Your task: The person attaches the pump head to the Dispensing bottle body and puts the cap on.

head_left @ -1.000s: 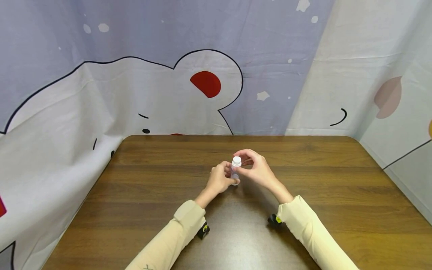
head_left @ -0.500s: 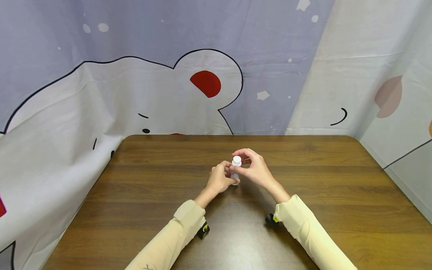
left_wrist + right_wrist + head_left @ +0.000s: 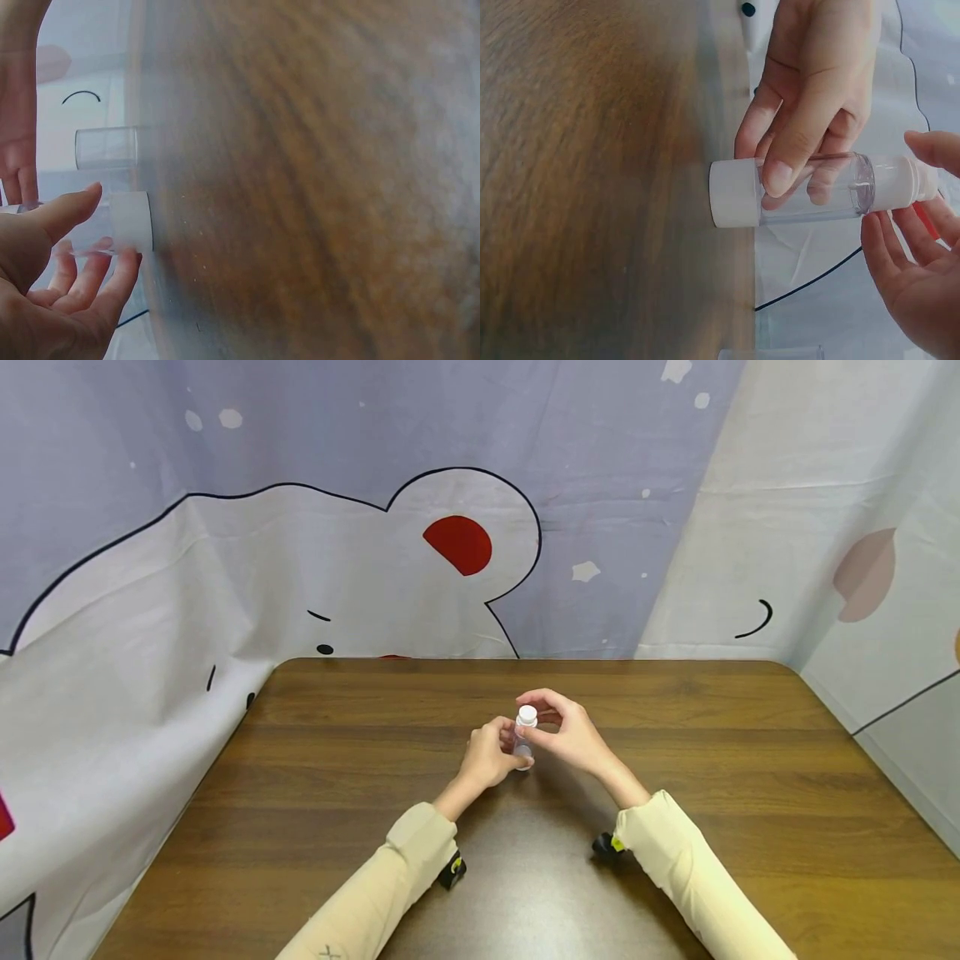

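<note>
A clear bottle (image 3: 810,187) with a white base and white top stands upright on the table. My left hand (image 3: 489,756) holds its lower body, thumb on one side and fingers on the other; the left wrist view shows this hand (image 3: 67,262) close up. Around the white top (image 3: 892,181) curve the thumb and fingers of my right hand (image 3: 570,735). In the right wrist view, that hand (image 3: 922,247) has fingertips against the collar, while its thumb lies over the opposite side. Part of the bottle is hidden behind the fingers.
A clear, cup-like cylinder (image 3: 106,148) stands on the table beyond the bottle in the left wrist view. The brown wooden table (image 3: 360,793) ends at a rounded back edge, with a printed curtain (image 3: 360,568) behind it.
The right hand and its fingers shift slightly around the bottle's top. The left hand and the bottle stay in nearly the same place.
</note>
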A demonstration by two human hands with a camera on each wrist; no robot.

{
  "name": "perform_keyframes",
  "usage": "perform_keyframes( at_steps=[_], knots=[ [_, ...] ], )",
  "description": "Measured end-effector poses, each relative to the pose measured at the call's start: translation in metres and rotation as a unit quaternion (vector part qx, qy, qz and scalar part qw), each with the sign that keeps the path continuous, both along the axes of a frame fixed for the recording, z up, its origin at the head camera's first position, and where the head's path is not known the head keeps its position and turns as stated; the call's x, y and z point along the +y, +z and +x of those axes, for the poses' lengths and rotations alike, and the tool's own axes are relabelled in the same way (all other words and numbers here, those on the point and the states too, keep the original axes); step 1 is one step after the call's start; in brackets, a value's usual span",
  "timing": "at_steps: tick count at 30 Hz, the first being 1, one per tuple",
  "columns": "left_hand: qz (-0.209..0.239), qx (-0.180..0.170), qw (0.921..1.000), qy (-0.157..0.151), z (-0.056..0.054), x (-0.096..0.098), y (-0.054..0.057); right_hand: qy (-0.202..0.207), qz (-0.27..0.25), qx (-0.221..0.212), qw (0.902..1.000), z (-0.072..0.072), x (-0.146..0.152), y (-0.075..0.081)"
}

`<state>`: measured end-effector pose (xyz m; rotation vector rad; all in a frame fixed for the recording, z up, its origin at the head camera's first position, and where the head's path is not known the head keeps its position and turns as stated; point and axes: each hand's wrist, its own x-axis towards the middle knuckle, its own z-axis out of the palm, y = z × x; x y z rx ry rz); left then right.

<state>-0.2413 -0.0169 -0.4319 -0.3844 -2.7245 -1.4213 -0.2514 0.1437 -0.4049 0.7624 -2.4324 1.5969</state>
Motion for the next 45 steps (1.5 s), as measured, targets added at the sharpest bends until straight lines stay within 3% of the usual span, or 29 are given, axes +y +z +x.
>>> perform_keyframes(
  at_steps=[5,16,21,29,45],
  knots=[
    [-0.001,0.001,1.0000,0.002,0.000,0.000,0.000,0.028,-0.014,-0.017,0.9994,0.000,0.002,0.001],
    [-0.002,0.001,1.0000,0.001,0.000,0.000,0.000,0.038,-0.010,-0.011,0.9992,0.001,0.005,0.002],
    [-0.001,-0.002,1.0000,0.002,0.000,0.000,0.000,0.025,-0.007,-0.006,0.9996,0.002,0.004,0.002],
    [-0.002,0.003,1.0000,0.005,0.000,0.001,-0.001,0.000,0.006,-0.009,0.9999,0.025,-0.006,0.031],
    [0.004,0.025,0.9996,0.009,0.001,0.001,0.000,-0.028,-0.008,0.001,0.9996,0.027,-0.010,0.031]
  ],
)
